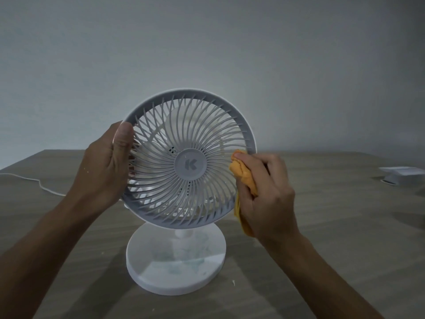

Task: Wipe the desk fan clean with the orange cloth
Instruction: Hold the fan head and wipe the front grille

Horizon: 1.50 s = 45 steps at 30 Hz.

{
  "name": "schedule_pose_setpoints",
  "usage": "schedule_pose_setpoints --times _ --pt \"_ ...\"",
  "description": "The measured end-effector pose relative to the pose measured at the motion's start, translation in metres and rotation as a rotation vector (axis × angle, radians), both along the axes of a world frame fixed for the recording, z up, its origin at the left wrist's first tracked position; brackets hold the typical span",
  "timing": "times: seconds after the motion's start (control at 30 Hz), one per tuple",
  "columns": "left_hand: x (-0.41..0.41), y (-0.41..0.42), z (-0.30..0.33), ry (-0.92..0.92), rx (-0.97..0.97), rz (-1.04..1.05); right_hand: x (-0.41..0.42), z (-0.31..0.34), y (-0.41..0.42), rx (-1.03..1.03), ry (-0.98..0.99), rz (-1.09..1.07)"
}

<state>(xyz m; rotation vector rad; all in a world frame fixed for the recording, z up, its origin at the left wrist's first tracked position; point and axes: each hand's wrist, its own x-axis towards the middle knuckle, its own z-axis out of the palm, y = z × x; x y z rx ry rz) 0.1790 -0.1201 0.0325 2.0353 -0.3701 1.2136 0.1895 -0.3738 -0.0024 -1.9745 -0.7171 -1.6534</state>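
A white desk fan (190, 139) stands upright on a wooden table, its round grille facing me with a grey hub marked K. Its round base (176, 270) shows greenish smears. My left hand (104, 168) grips the left rim of the grille, thumb on the front. My right hand (268, 194) holds a bunched orange cloth (243, 174) pressed against the right side of the grille near the rim. Part of the cloth hangs down below my palm.
The wooden table (333, 238) runs to a plain grey wall behind. A white cable (39, 184) trails across the table at the left. A small white box-like object (401, 174) lies at the far right. Small white specks lie near the base.
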Motion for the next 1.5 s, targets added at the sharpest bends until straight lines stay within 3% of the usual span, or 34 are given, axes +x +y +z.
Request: schedule_pose_setpoints --times 0.27,0.47,0.63,0.77,1.0,1.3,1.5 --pt "0.001 0.000 0.001 0.010 -0.005 -0.036 0.004 -0.008 0.037 0.001 -0.043 0.054" --pt "0.001 0.000 0.002 -0.003 -0.003 -0.006 -0.002 -0.016 0.035 -0.062 -0.032 0.231" --pt "0.001 0.002 0.001 0.011 -0.026 0.005 0.000 0.001 0.009 0.139 -0.086 0.067" --pt "0.001 0.001 0.001 0.017 -0.044 -0.013 0.002 -0.007 -0.013 0.047 -0.092 -0.030" --pt "0.003 0.004 0.000 0.010 -0.036 -0.027 0.002 -0.030 -0.010 -0.155 -0.100 0.040" --pt "-0.001 0.002 0.002 0.009 -0.023 -0.029 -0.002 -0.042 0.005 -0.158 -0.115 0.116" --pt "-0.003 0.000 0.002 0.011 -0.020 -0.029 -0.010 -0.043 0.010 -0.028 -0.068 0.092"
